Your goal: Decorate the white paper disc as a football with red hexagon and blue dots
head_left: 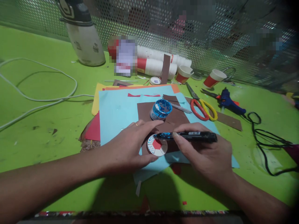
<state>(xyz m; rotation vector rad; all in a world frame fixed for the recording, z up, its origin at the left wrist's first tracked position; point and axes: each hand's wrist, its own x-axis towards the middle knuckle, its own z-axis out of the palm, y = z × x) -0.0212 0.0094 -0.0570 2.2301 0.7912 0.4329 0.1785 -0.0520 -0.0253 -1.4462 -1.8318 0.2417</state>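
Note:
Between the thumb and fingers of my left hand [129,144] is a small round white disc [161,151]. It bears a red many-sided shape in its middle, dark lines running out to the rim, and blue dots on its left part. My right hand [205,152] grips a black marker [197,137] with blue smears near its front end. The marker's tip is at the disc's upper edge; whether it touches cannot be made out. Just beyond my left fingertips stands an open jar of blue paint [157,114], on brown paper [144,109] over light blue sheets [112,115].
Red-and-yellow-handled scissors [203,109] and a blue glue gun [230,102] with a black cord lie to the right. Paper cups [183,74] and stacked cups [156,67] are behind. A white cable [65,98] loops at left, near a large pale container [86,43]. Perforated mesh [144,25] borders the back.

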